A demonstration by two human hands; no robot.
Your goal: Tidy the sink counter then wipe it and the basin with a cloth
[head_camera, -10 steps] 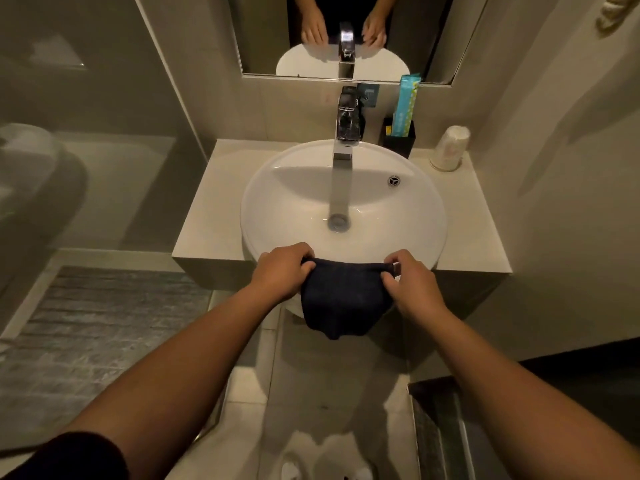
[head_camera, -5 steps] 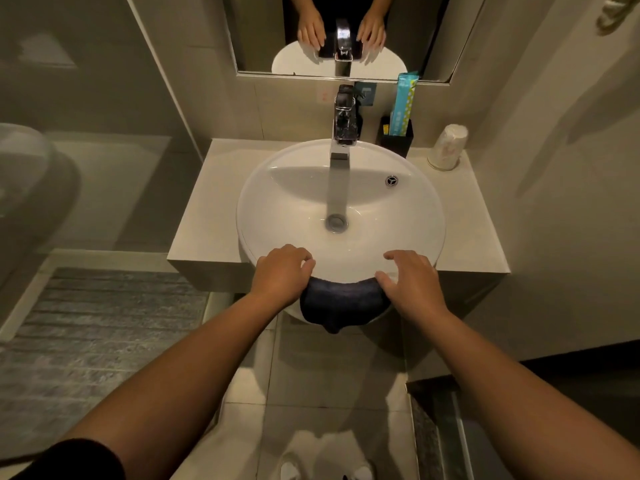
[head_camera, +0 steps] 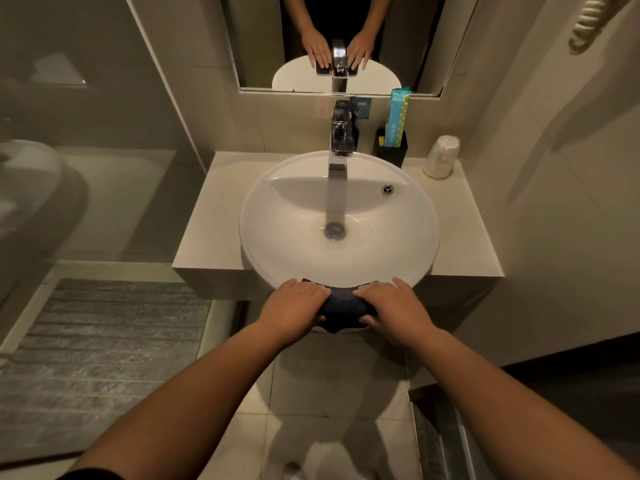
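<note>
A dark blue cloth (head_camera: 343, 306) is bunched over the near rim of the round white basin (head_camera: 294, 216). My left hand (head_camera: 294, 308) presses on its left part, fingers curled over it. My right hand (head_camera: 391, 310) lies on its right part, thumb tucked under the cloth. Most of the cloth is hidden beneath both hands. The basin sits in a pale stone counter (head_camera: 207, 230), with a chrome tap (head_camera: 341, 140) at the back.
A black holder (head_camera: 391, 150) with a blue-green packet (head_camera: 398, 112) stands behind the basin on the right. An upturned wrapped cup (head_camera: 441, 155) sits at the counter's back right corner. A mirror (head_camera: 346, 43) hangs above; a grey mat (head_camera: 97, 358) lies on the floor to the left.
The cloth hung down from both hands in front of the basin; it now lies bunched on the rim. My hands have come closer together and flattened onto it.
</note>
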